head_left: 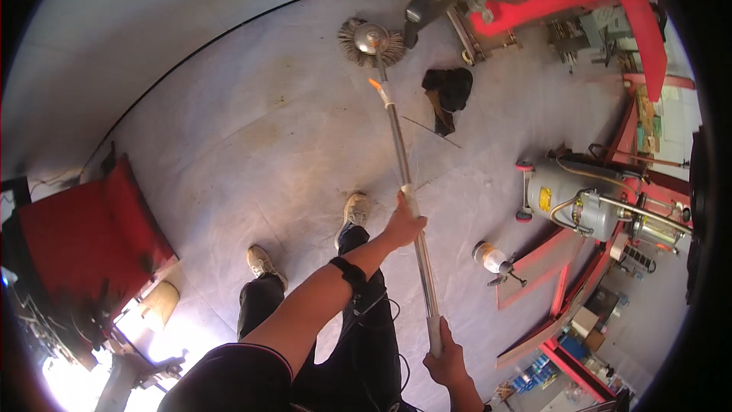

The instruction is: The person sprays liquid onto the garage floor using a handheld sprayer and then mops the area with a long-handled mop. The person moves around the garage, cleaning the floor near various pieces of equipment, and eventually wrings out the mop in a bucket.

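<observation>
Head view: I've got the mop pole (pixel 400 145) in both hands, L hand (pixel 403 223) wrapped around it approx. midway, R hand (pixel 447 358) clasped at the near end, on the pale sleeve (pixel 434 329). Fingers look curled around on both; how tight, can't tell. Pole's long axis runs near right to far left, mostly straight away from me w/ a slight lean left. Mop head (pixel 370 41), round, grey-fringed, shiny in the middle, lies on the far floor (pixel 229 145), opp. end from my R hand, so L hand's nearer to it, R hand's farther. Key bit, I'd judge, is what's right of the fringe: a black arm (pixel 415 23) on the red machine (pixel 534 0), right beside it; touching or not, can't tell. Dark bundle (pixel 455 91), cloth-like, is on the floor right of the pole, apart from it, a bit nearer me than the head. Grey wall (pixel 152 30) is far left, well apart from the fringe. R shoe (pixel 354 212) sits left of the pole, not touching.
</observation>
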Available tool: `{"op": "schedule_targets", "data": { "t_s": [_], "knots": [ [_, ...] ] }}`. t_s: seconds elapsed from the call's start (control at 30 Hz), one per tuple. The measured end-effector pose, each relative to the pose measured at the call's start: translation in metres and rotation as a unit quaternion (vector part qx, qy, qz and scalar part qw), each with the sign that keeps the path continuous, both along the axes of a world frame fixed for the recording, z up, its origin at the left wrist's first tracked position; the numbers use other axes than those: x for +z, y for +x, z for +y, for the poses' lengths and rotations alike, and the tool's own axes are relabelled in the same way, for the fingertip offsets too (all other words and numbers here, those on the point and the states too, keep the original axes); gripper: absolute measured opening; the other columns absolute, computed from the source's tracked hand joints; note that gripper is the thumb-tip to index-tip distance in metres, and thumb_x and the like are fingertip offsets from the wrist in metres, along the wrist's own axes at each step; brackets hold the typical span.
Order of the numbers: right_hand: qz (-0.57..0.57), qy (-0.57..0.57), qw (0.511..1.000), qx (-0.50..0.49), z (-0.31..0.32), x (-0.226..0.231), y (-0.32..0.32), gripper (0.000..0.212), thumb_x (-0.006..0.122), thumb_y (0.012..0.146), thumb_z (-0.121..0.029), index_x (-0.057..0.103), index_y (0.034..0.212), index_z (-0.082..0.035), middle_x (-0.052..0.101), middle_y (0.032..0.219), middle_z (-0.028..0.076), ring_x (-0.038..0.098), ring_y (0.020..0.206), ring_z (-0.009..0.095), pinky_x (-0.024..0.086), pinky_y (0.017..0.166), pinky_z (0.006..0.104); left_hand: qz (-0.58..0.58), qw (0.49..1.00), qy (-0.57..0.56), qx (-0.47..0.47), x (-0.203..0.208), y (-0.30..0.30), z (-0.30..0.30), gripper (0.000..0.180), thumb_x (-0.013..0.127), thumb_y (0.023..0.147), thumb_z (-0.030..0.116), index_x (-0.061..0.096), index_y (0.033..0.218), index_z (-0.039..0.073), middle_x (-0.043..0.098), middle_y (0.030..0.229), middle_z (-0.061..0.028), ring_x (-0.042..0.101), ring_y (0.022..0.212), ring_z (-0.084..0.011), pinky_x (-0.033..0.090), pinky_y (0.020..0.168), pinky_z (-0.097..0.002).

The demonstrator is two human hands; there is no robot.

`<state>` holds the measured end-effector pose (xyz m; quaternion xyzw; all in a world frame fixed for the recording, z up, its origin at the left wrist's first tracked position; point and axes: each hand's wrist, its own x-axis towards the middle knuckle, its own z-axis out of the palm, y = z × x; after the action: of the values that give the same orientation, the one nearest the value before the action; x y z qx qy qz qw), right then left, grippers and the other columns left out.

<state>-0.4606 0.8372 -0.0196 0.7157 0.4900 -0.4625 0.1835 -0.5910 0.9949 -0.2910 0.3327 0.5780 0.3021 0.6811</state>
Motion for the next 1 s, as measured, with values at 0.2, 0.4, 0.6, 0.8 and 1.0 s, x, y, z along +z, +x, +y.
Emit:
{"op": "schedule_targets", "data": {
  "t_s": [0.2, 0.4, 0.6, 0.8, 1.0],
  "knots": [
    [0.031, -0.034, 0.994, 0.099, 0.006, 0.019, -0.072, 0.085, 0.059, 0.070, -0.007, 0.016, 0.143, -0.003, 0.062, 0.081, 0.025, 0.063, 0.080, 0.042, 0.050, 0.071, 0.0419, 0.041, 0.995, -0.062, 0.062, 0.015, -0.104, -0.036, 0.093, 0.062, 0.078, 0.029, -0.002, 0.138, -0.004, 0.053, 0.108, -0.0311, 0.058, 0.098, -0.0397, 0.047, 0.083, -0.0416],
    [0.058, -0.031, 0.967, 0.244, -0.009, 0.054, -0.116, 0.085, 0.059, 0.071, -0.009, 0.014, 0.143, -0.002, 0.059, 0.100, 0.031, 0.059, 0.094, 0.044, 0.049, 0.079, 0.0424, 0.018, 0.959, -0.011, 0.283, 0.014, -0.155, -0.114, 0.075, 0.062, 0.077, 0.012, 0.015, 0.135, 0.005, 0.055, 0.099, -0.0151, 0.062, 0.073, -0.0222, 0.053, 0.062, -0.0353],
    [0.105, -0.096, 0.936, 0.321, -0.036, 0.077, -0.161, 0.086, 0.062, 0.074, -0.017, 0.012, 0.143, -0.004, 0.057, 0.105, 0.031, 0.056, 0.099, 0.045, 0.047, 0.083, 0.0437, -0.090, 0.915, -0.042, 0.392, 0.059, -0.231, -0.197, 0.065, 0.061, 0.077, 0.007, 0.023, 0.130, 0.007, 0.050, 0.099, -0.0136, 0.060, 0.072, -0.0208, 0.053, 0.058, -0.0332],
    [0.127, -0.123, 0.901, 0.396, -0.052, 0.078, -0.226, 0.084, 0.055, 0.071, -0.015, 0.014, 0.143, -0.004, 0.059, 0.079, 0.027, 0.060, 0.076, 0.042, 0.048, 0.069, 0.0429, -0.134, 0.851, -0.060, 0.504, 0.071, -0.299, -0.273, 0.054, 0.057, 0.079, -0.001, 0.028, 0.125, 0.008, 0.050, 0.099, -0.0102, 0.058, 0.076, -0.0191, 0.051, 0.054, -0.0319],
    [0.198, -0.105, 0.862, 0.454, -0.056, 0.075, -0.271, 0.084, 0.057, 0.071, -0.008, 0.013, 0.143, -0.002, 0.058, 0.076, 0.028, 0.059, 0.073, 0.043, 0.047, 0.066, 0.0447, -0.099, 0.822, -0.109, 0.550, 0.047, -0.341, -0.324, 0.041, 0.059, 0.076, 0.000, 0.037, 0.109, 0.009, 0.051, 0.083, -0.0082, 0.055, 0.063, -0.0184, 0.049, 0.048, -0.0325]
  ]
}}
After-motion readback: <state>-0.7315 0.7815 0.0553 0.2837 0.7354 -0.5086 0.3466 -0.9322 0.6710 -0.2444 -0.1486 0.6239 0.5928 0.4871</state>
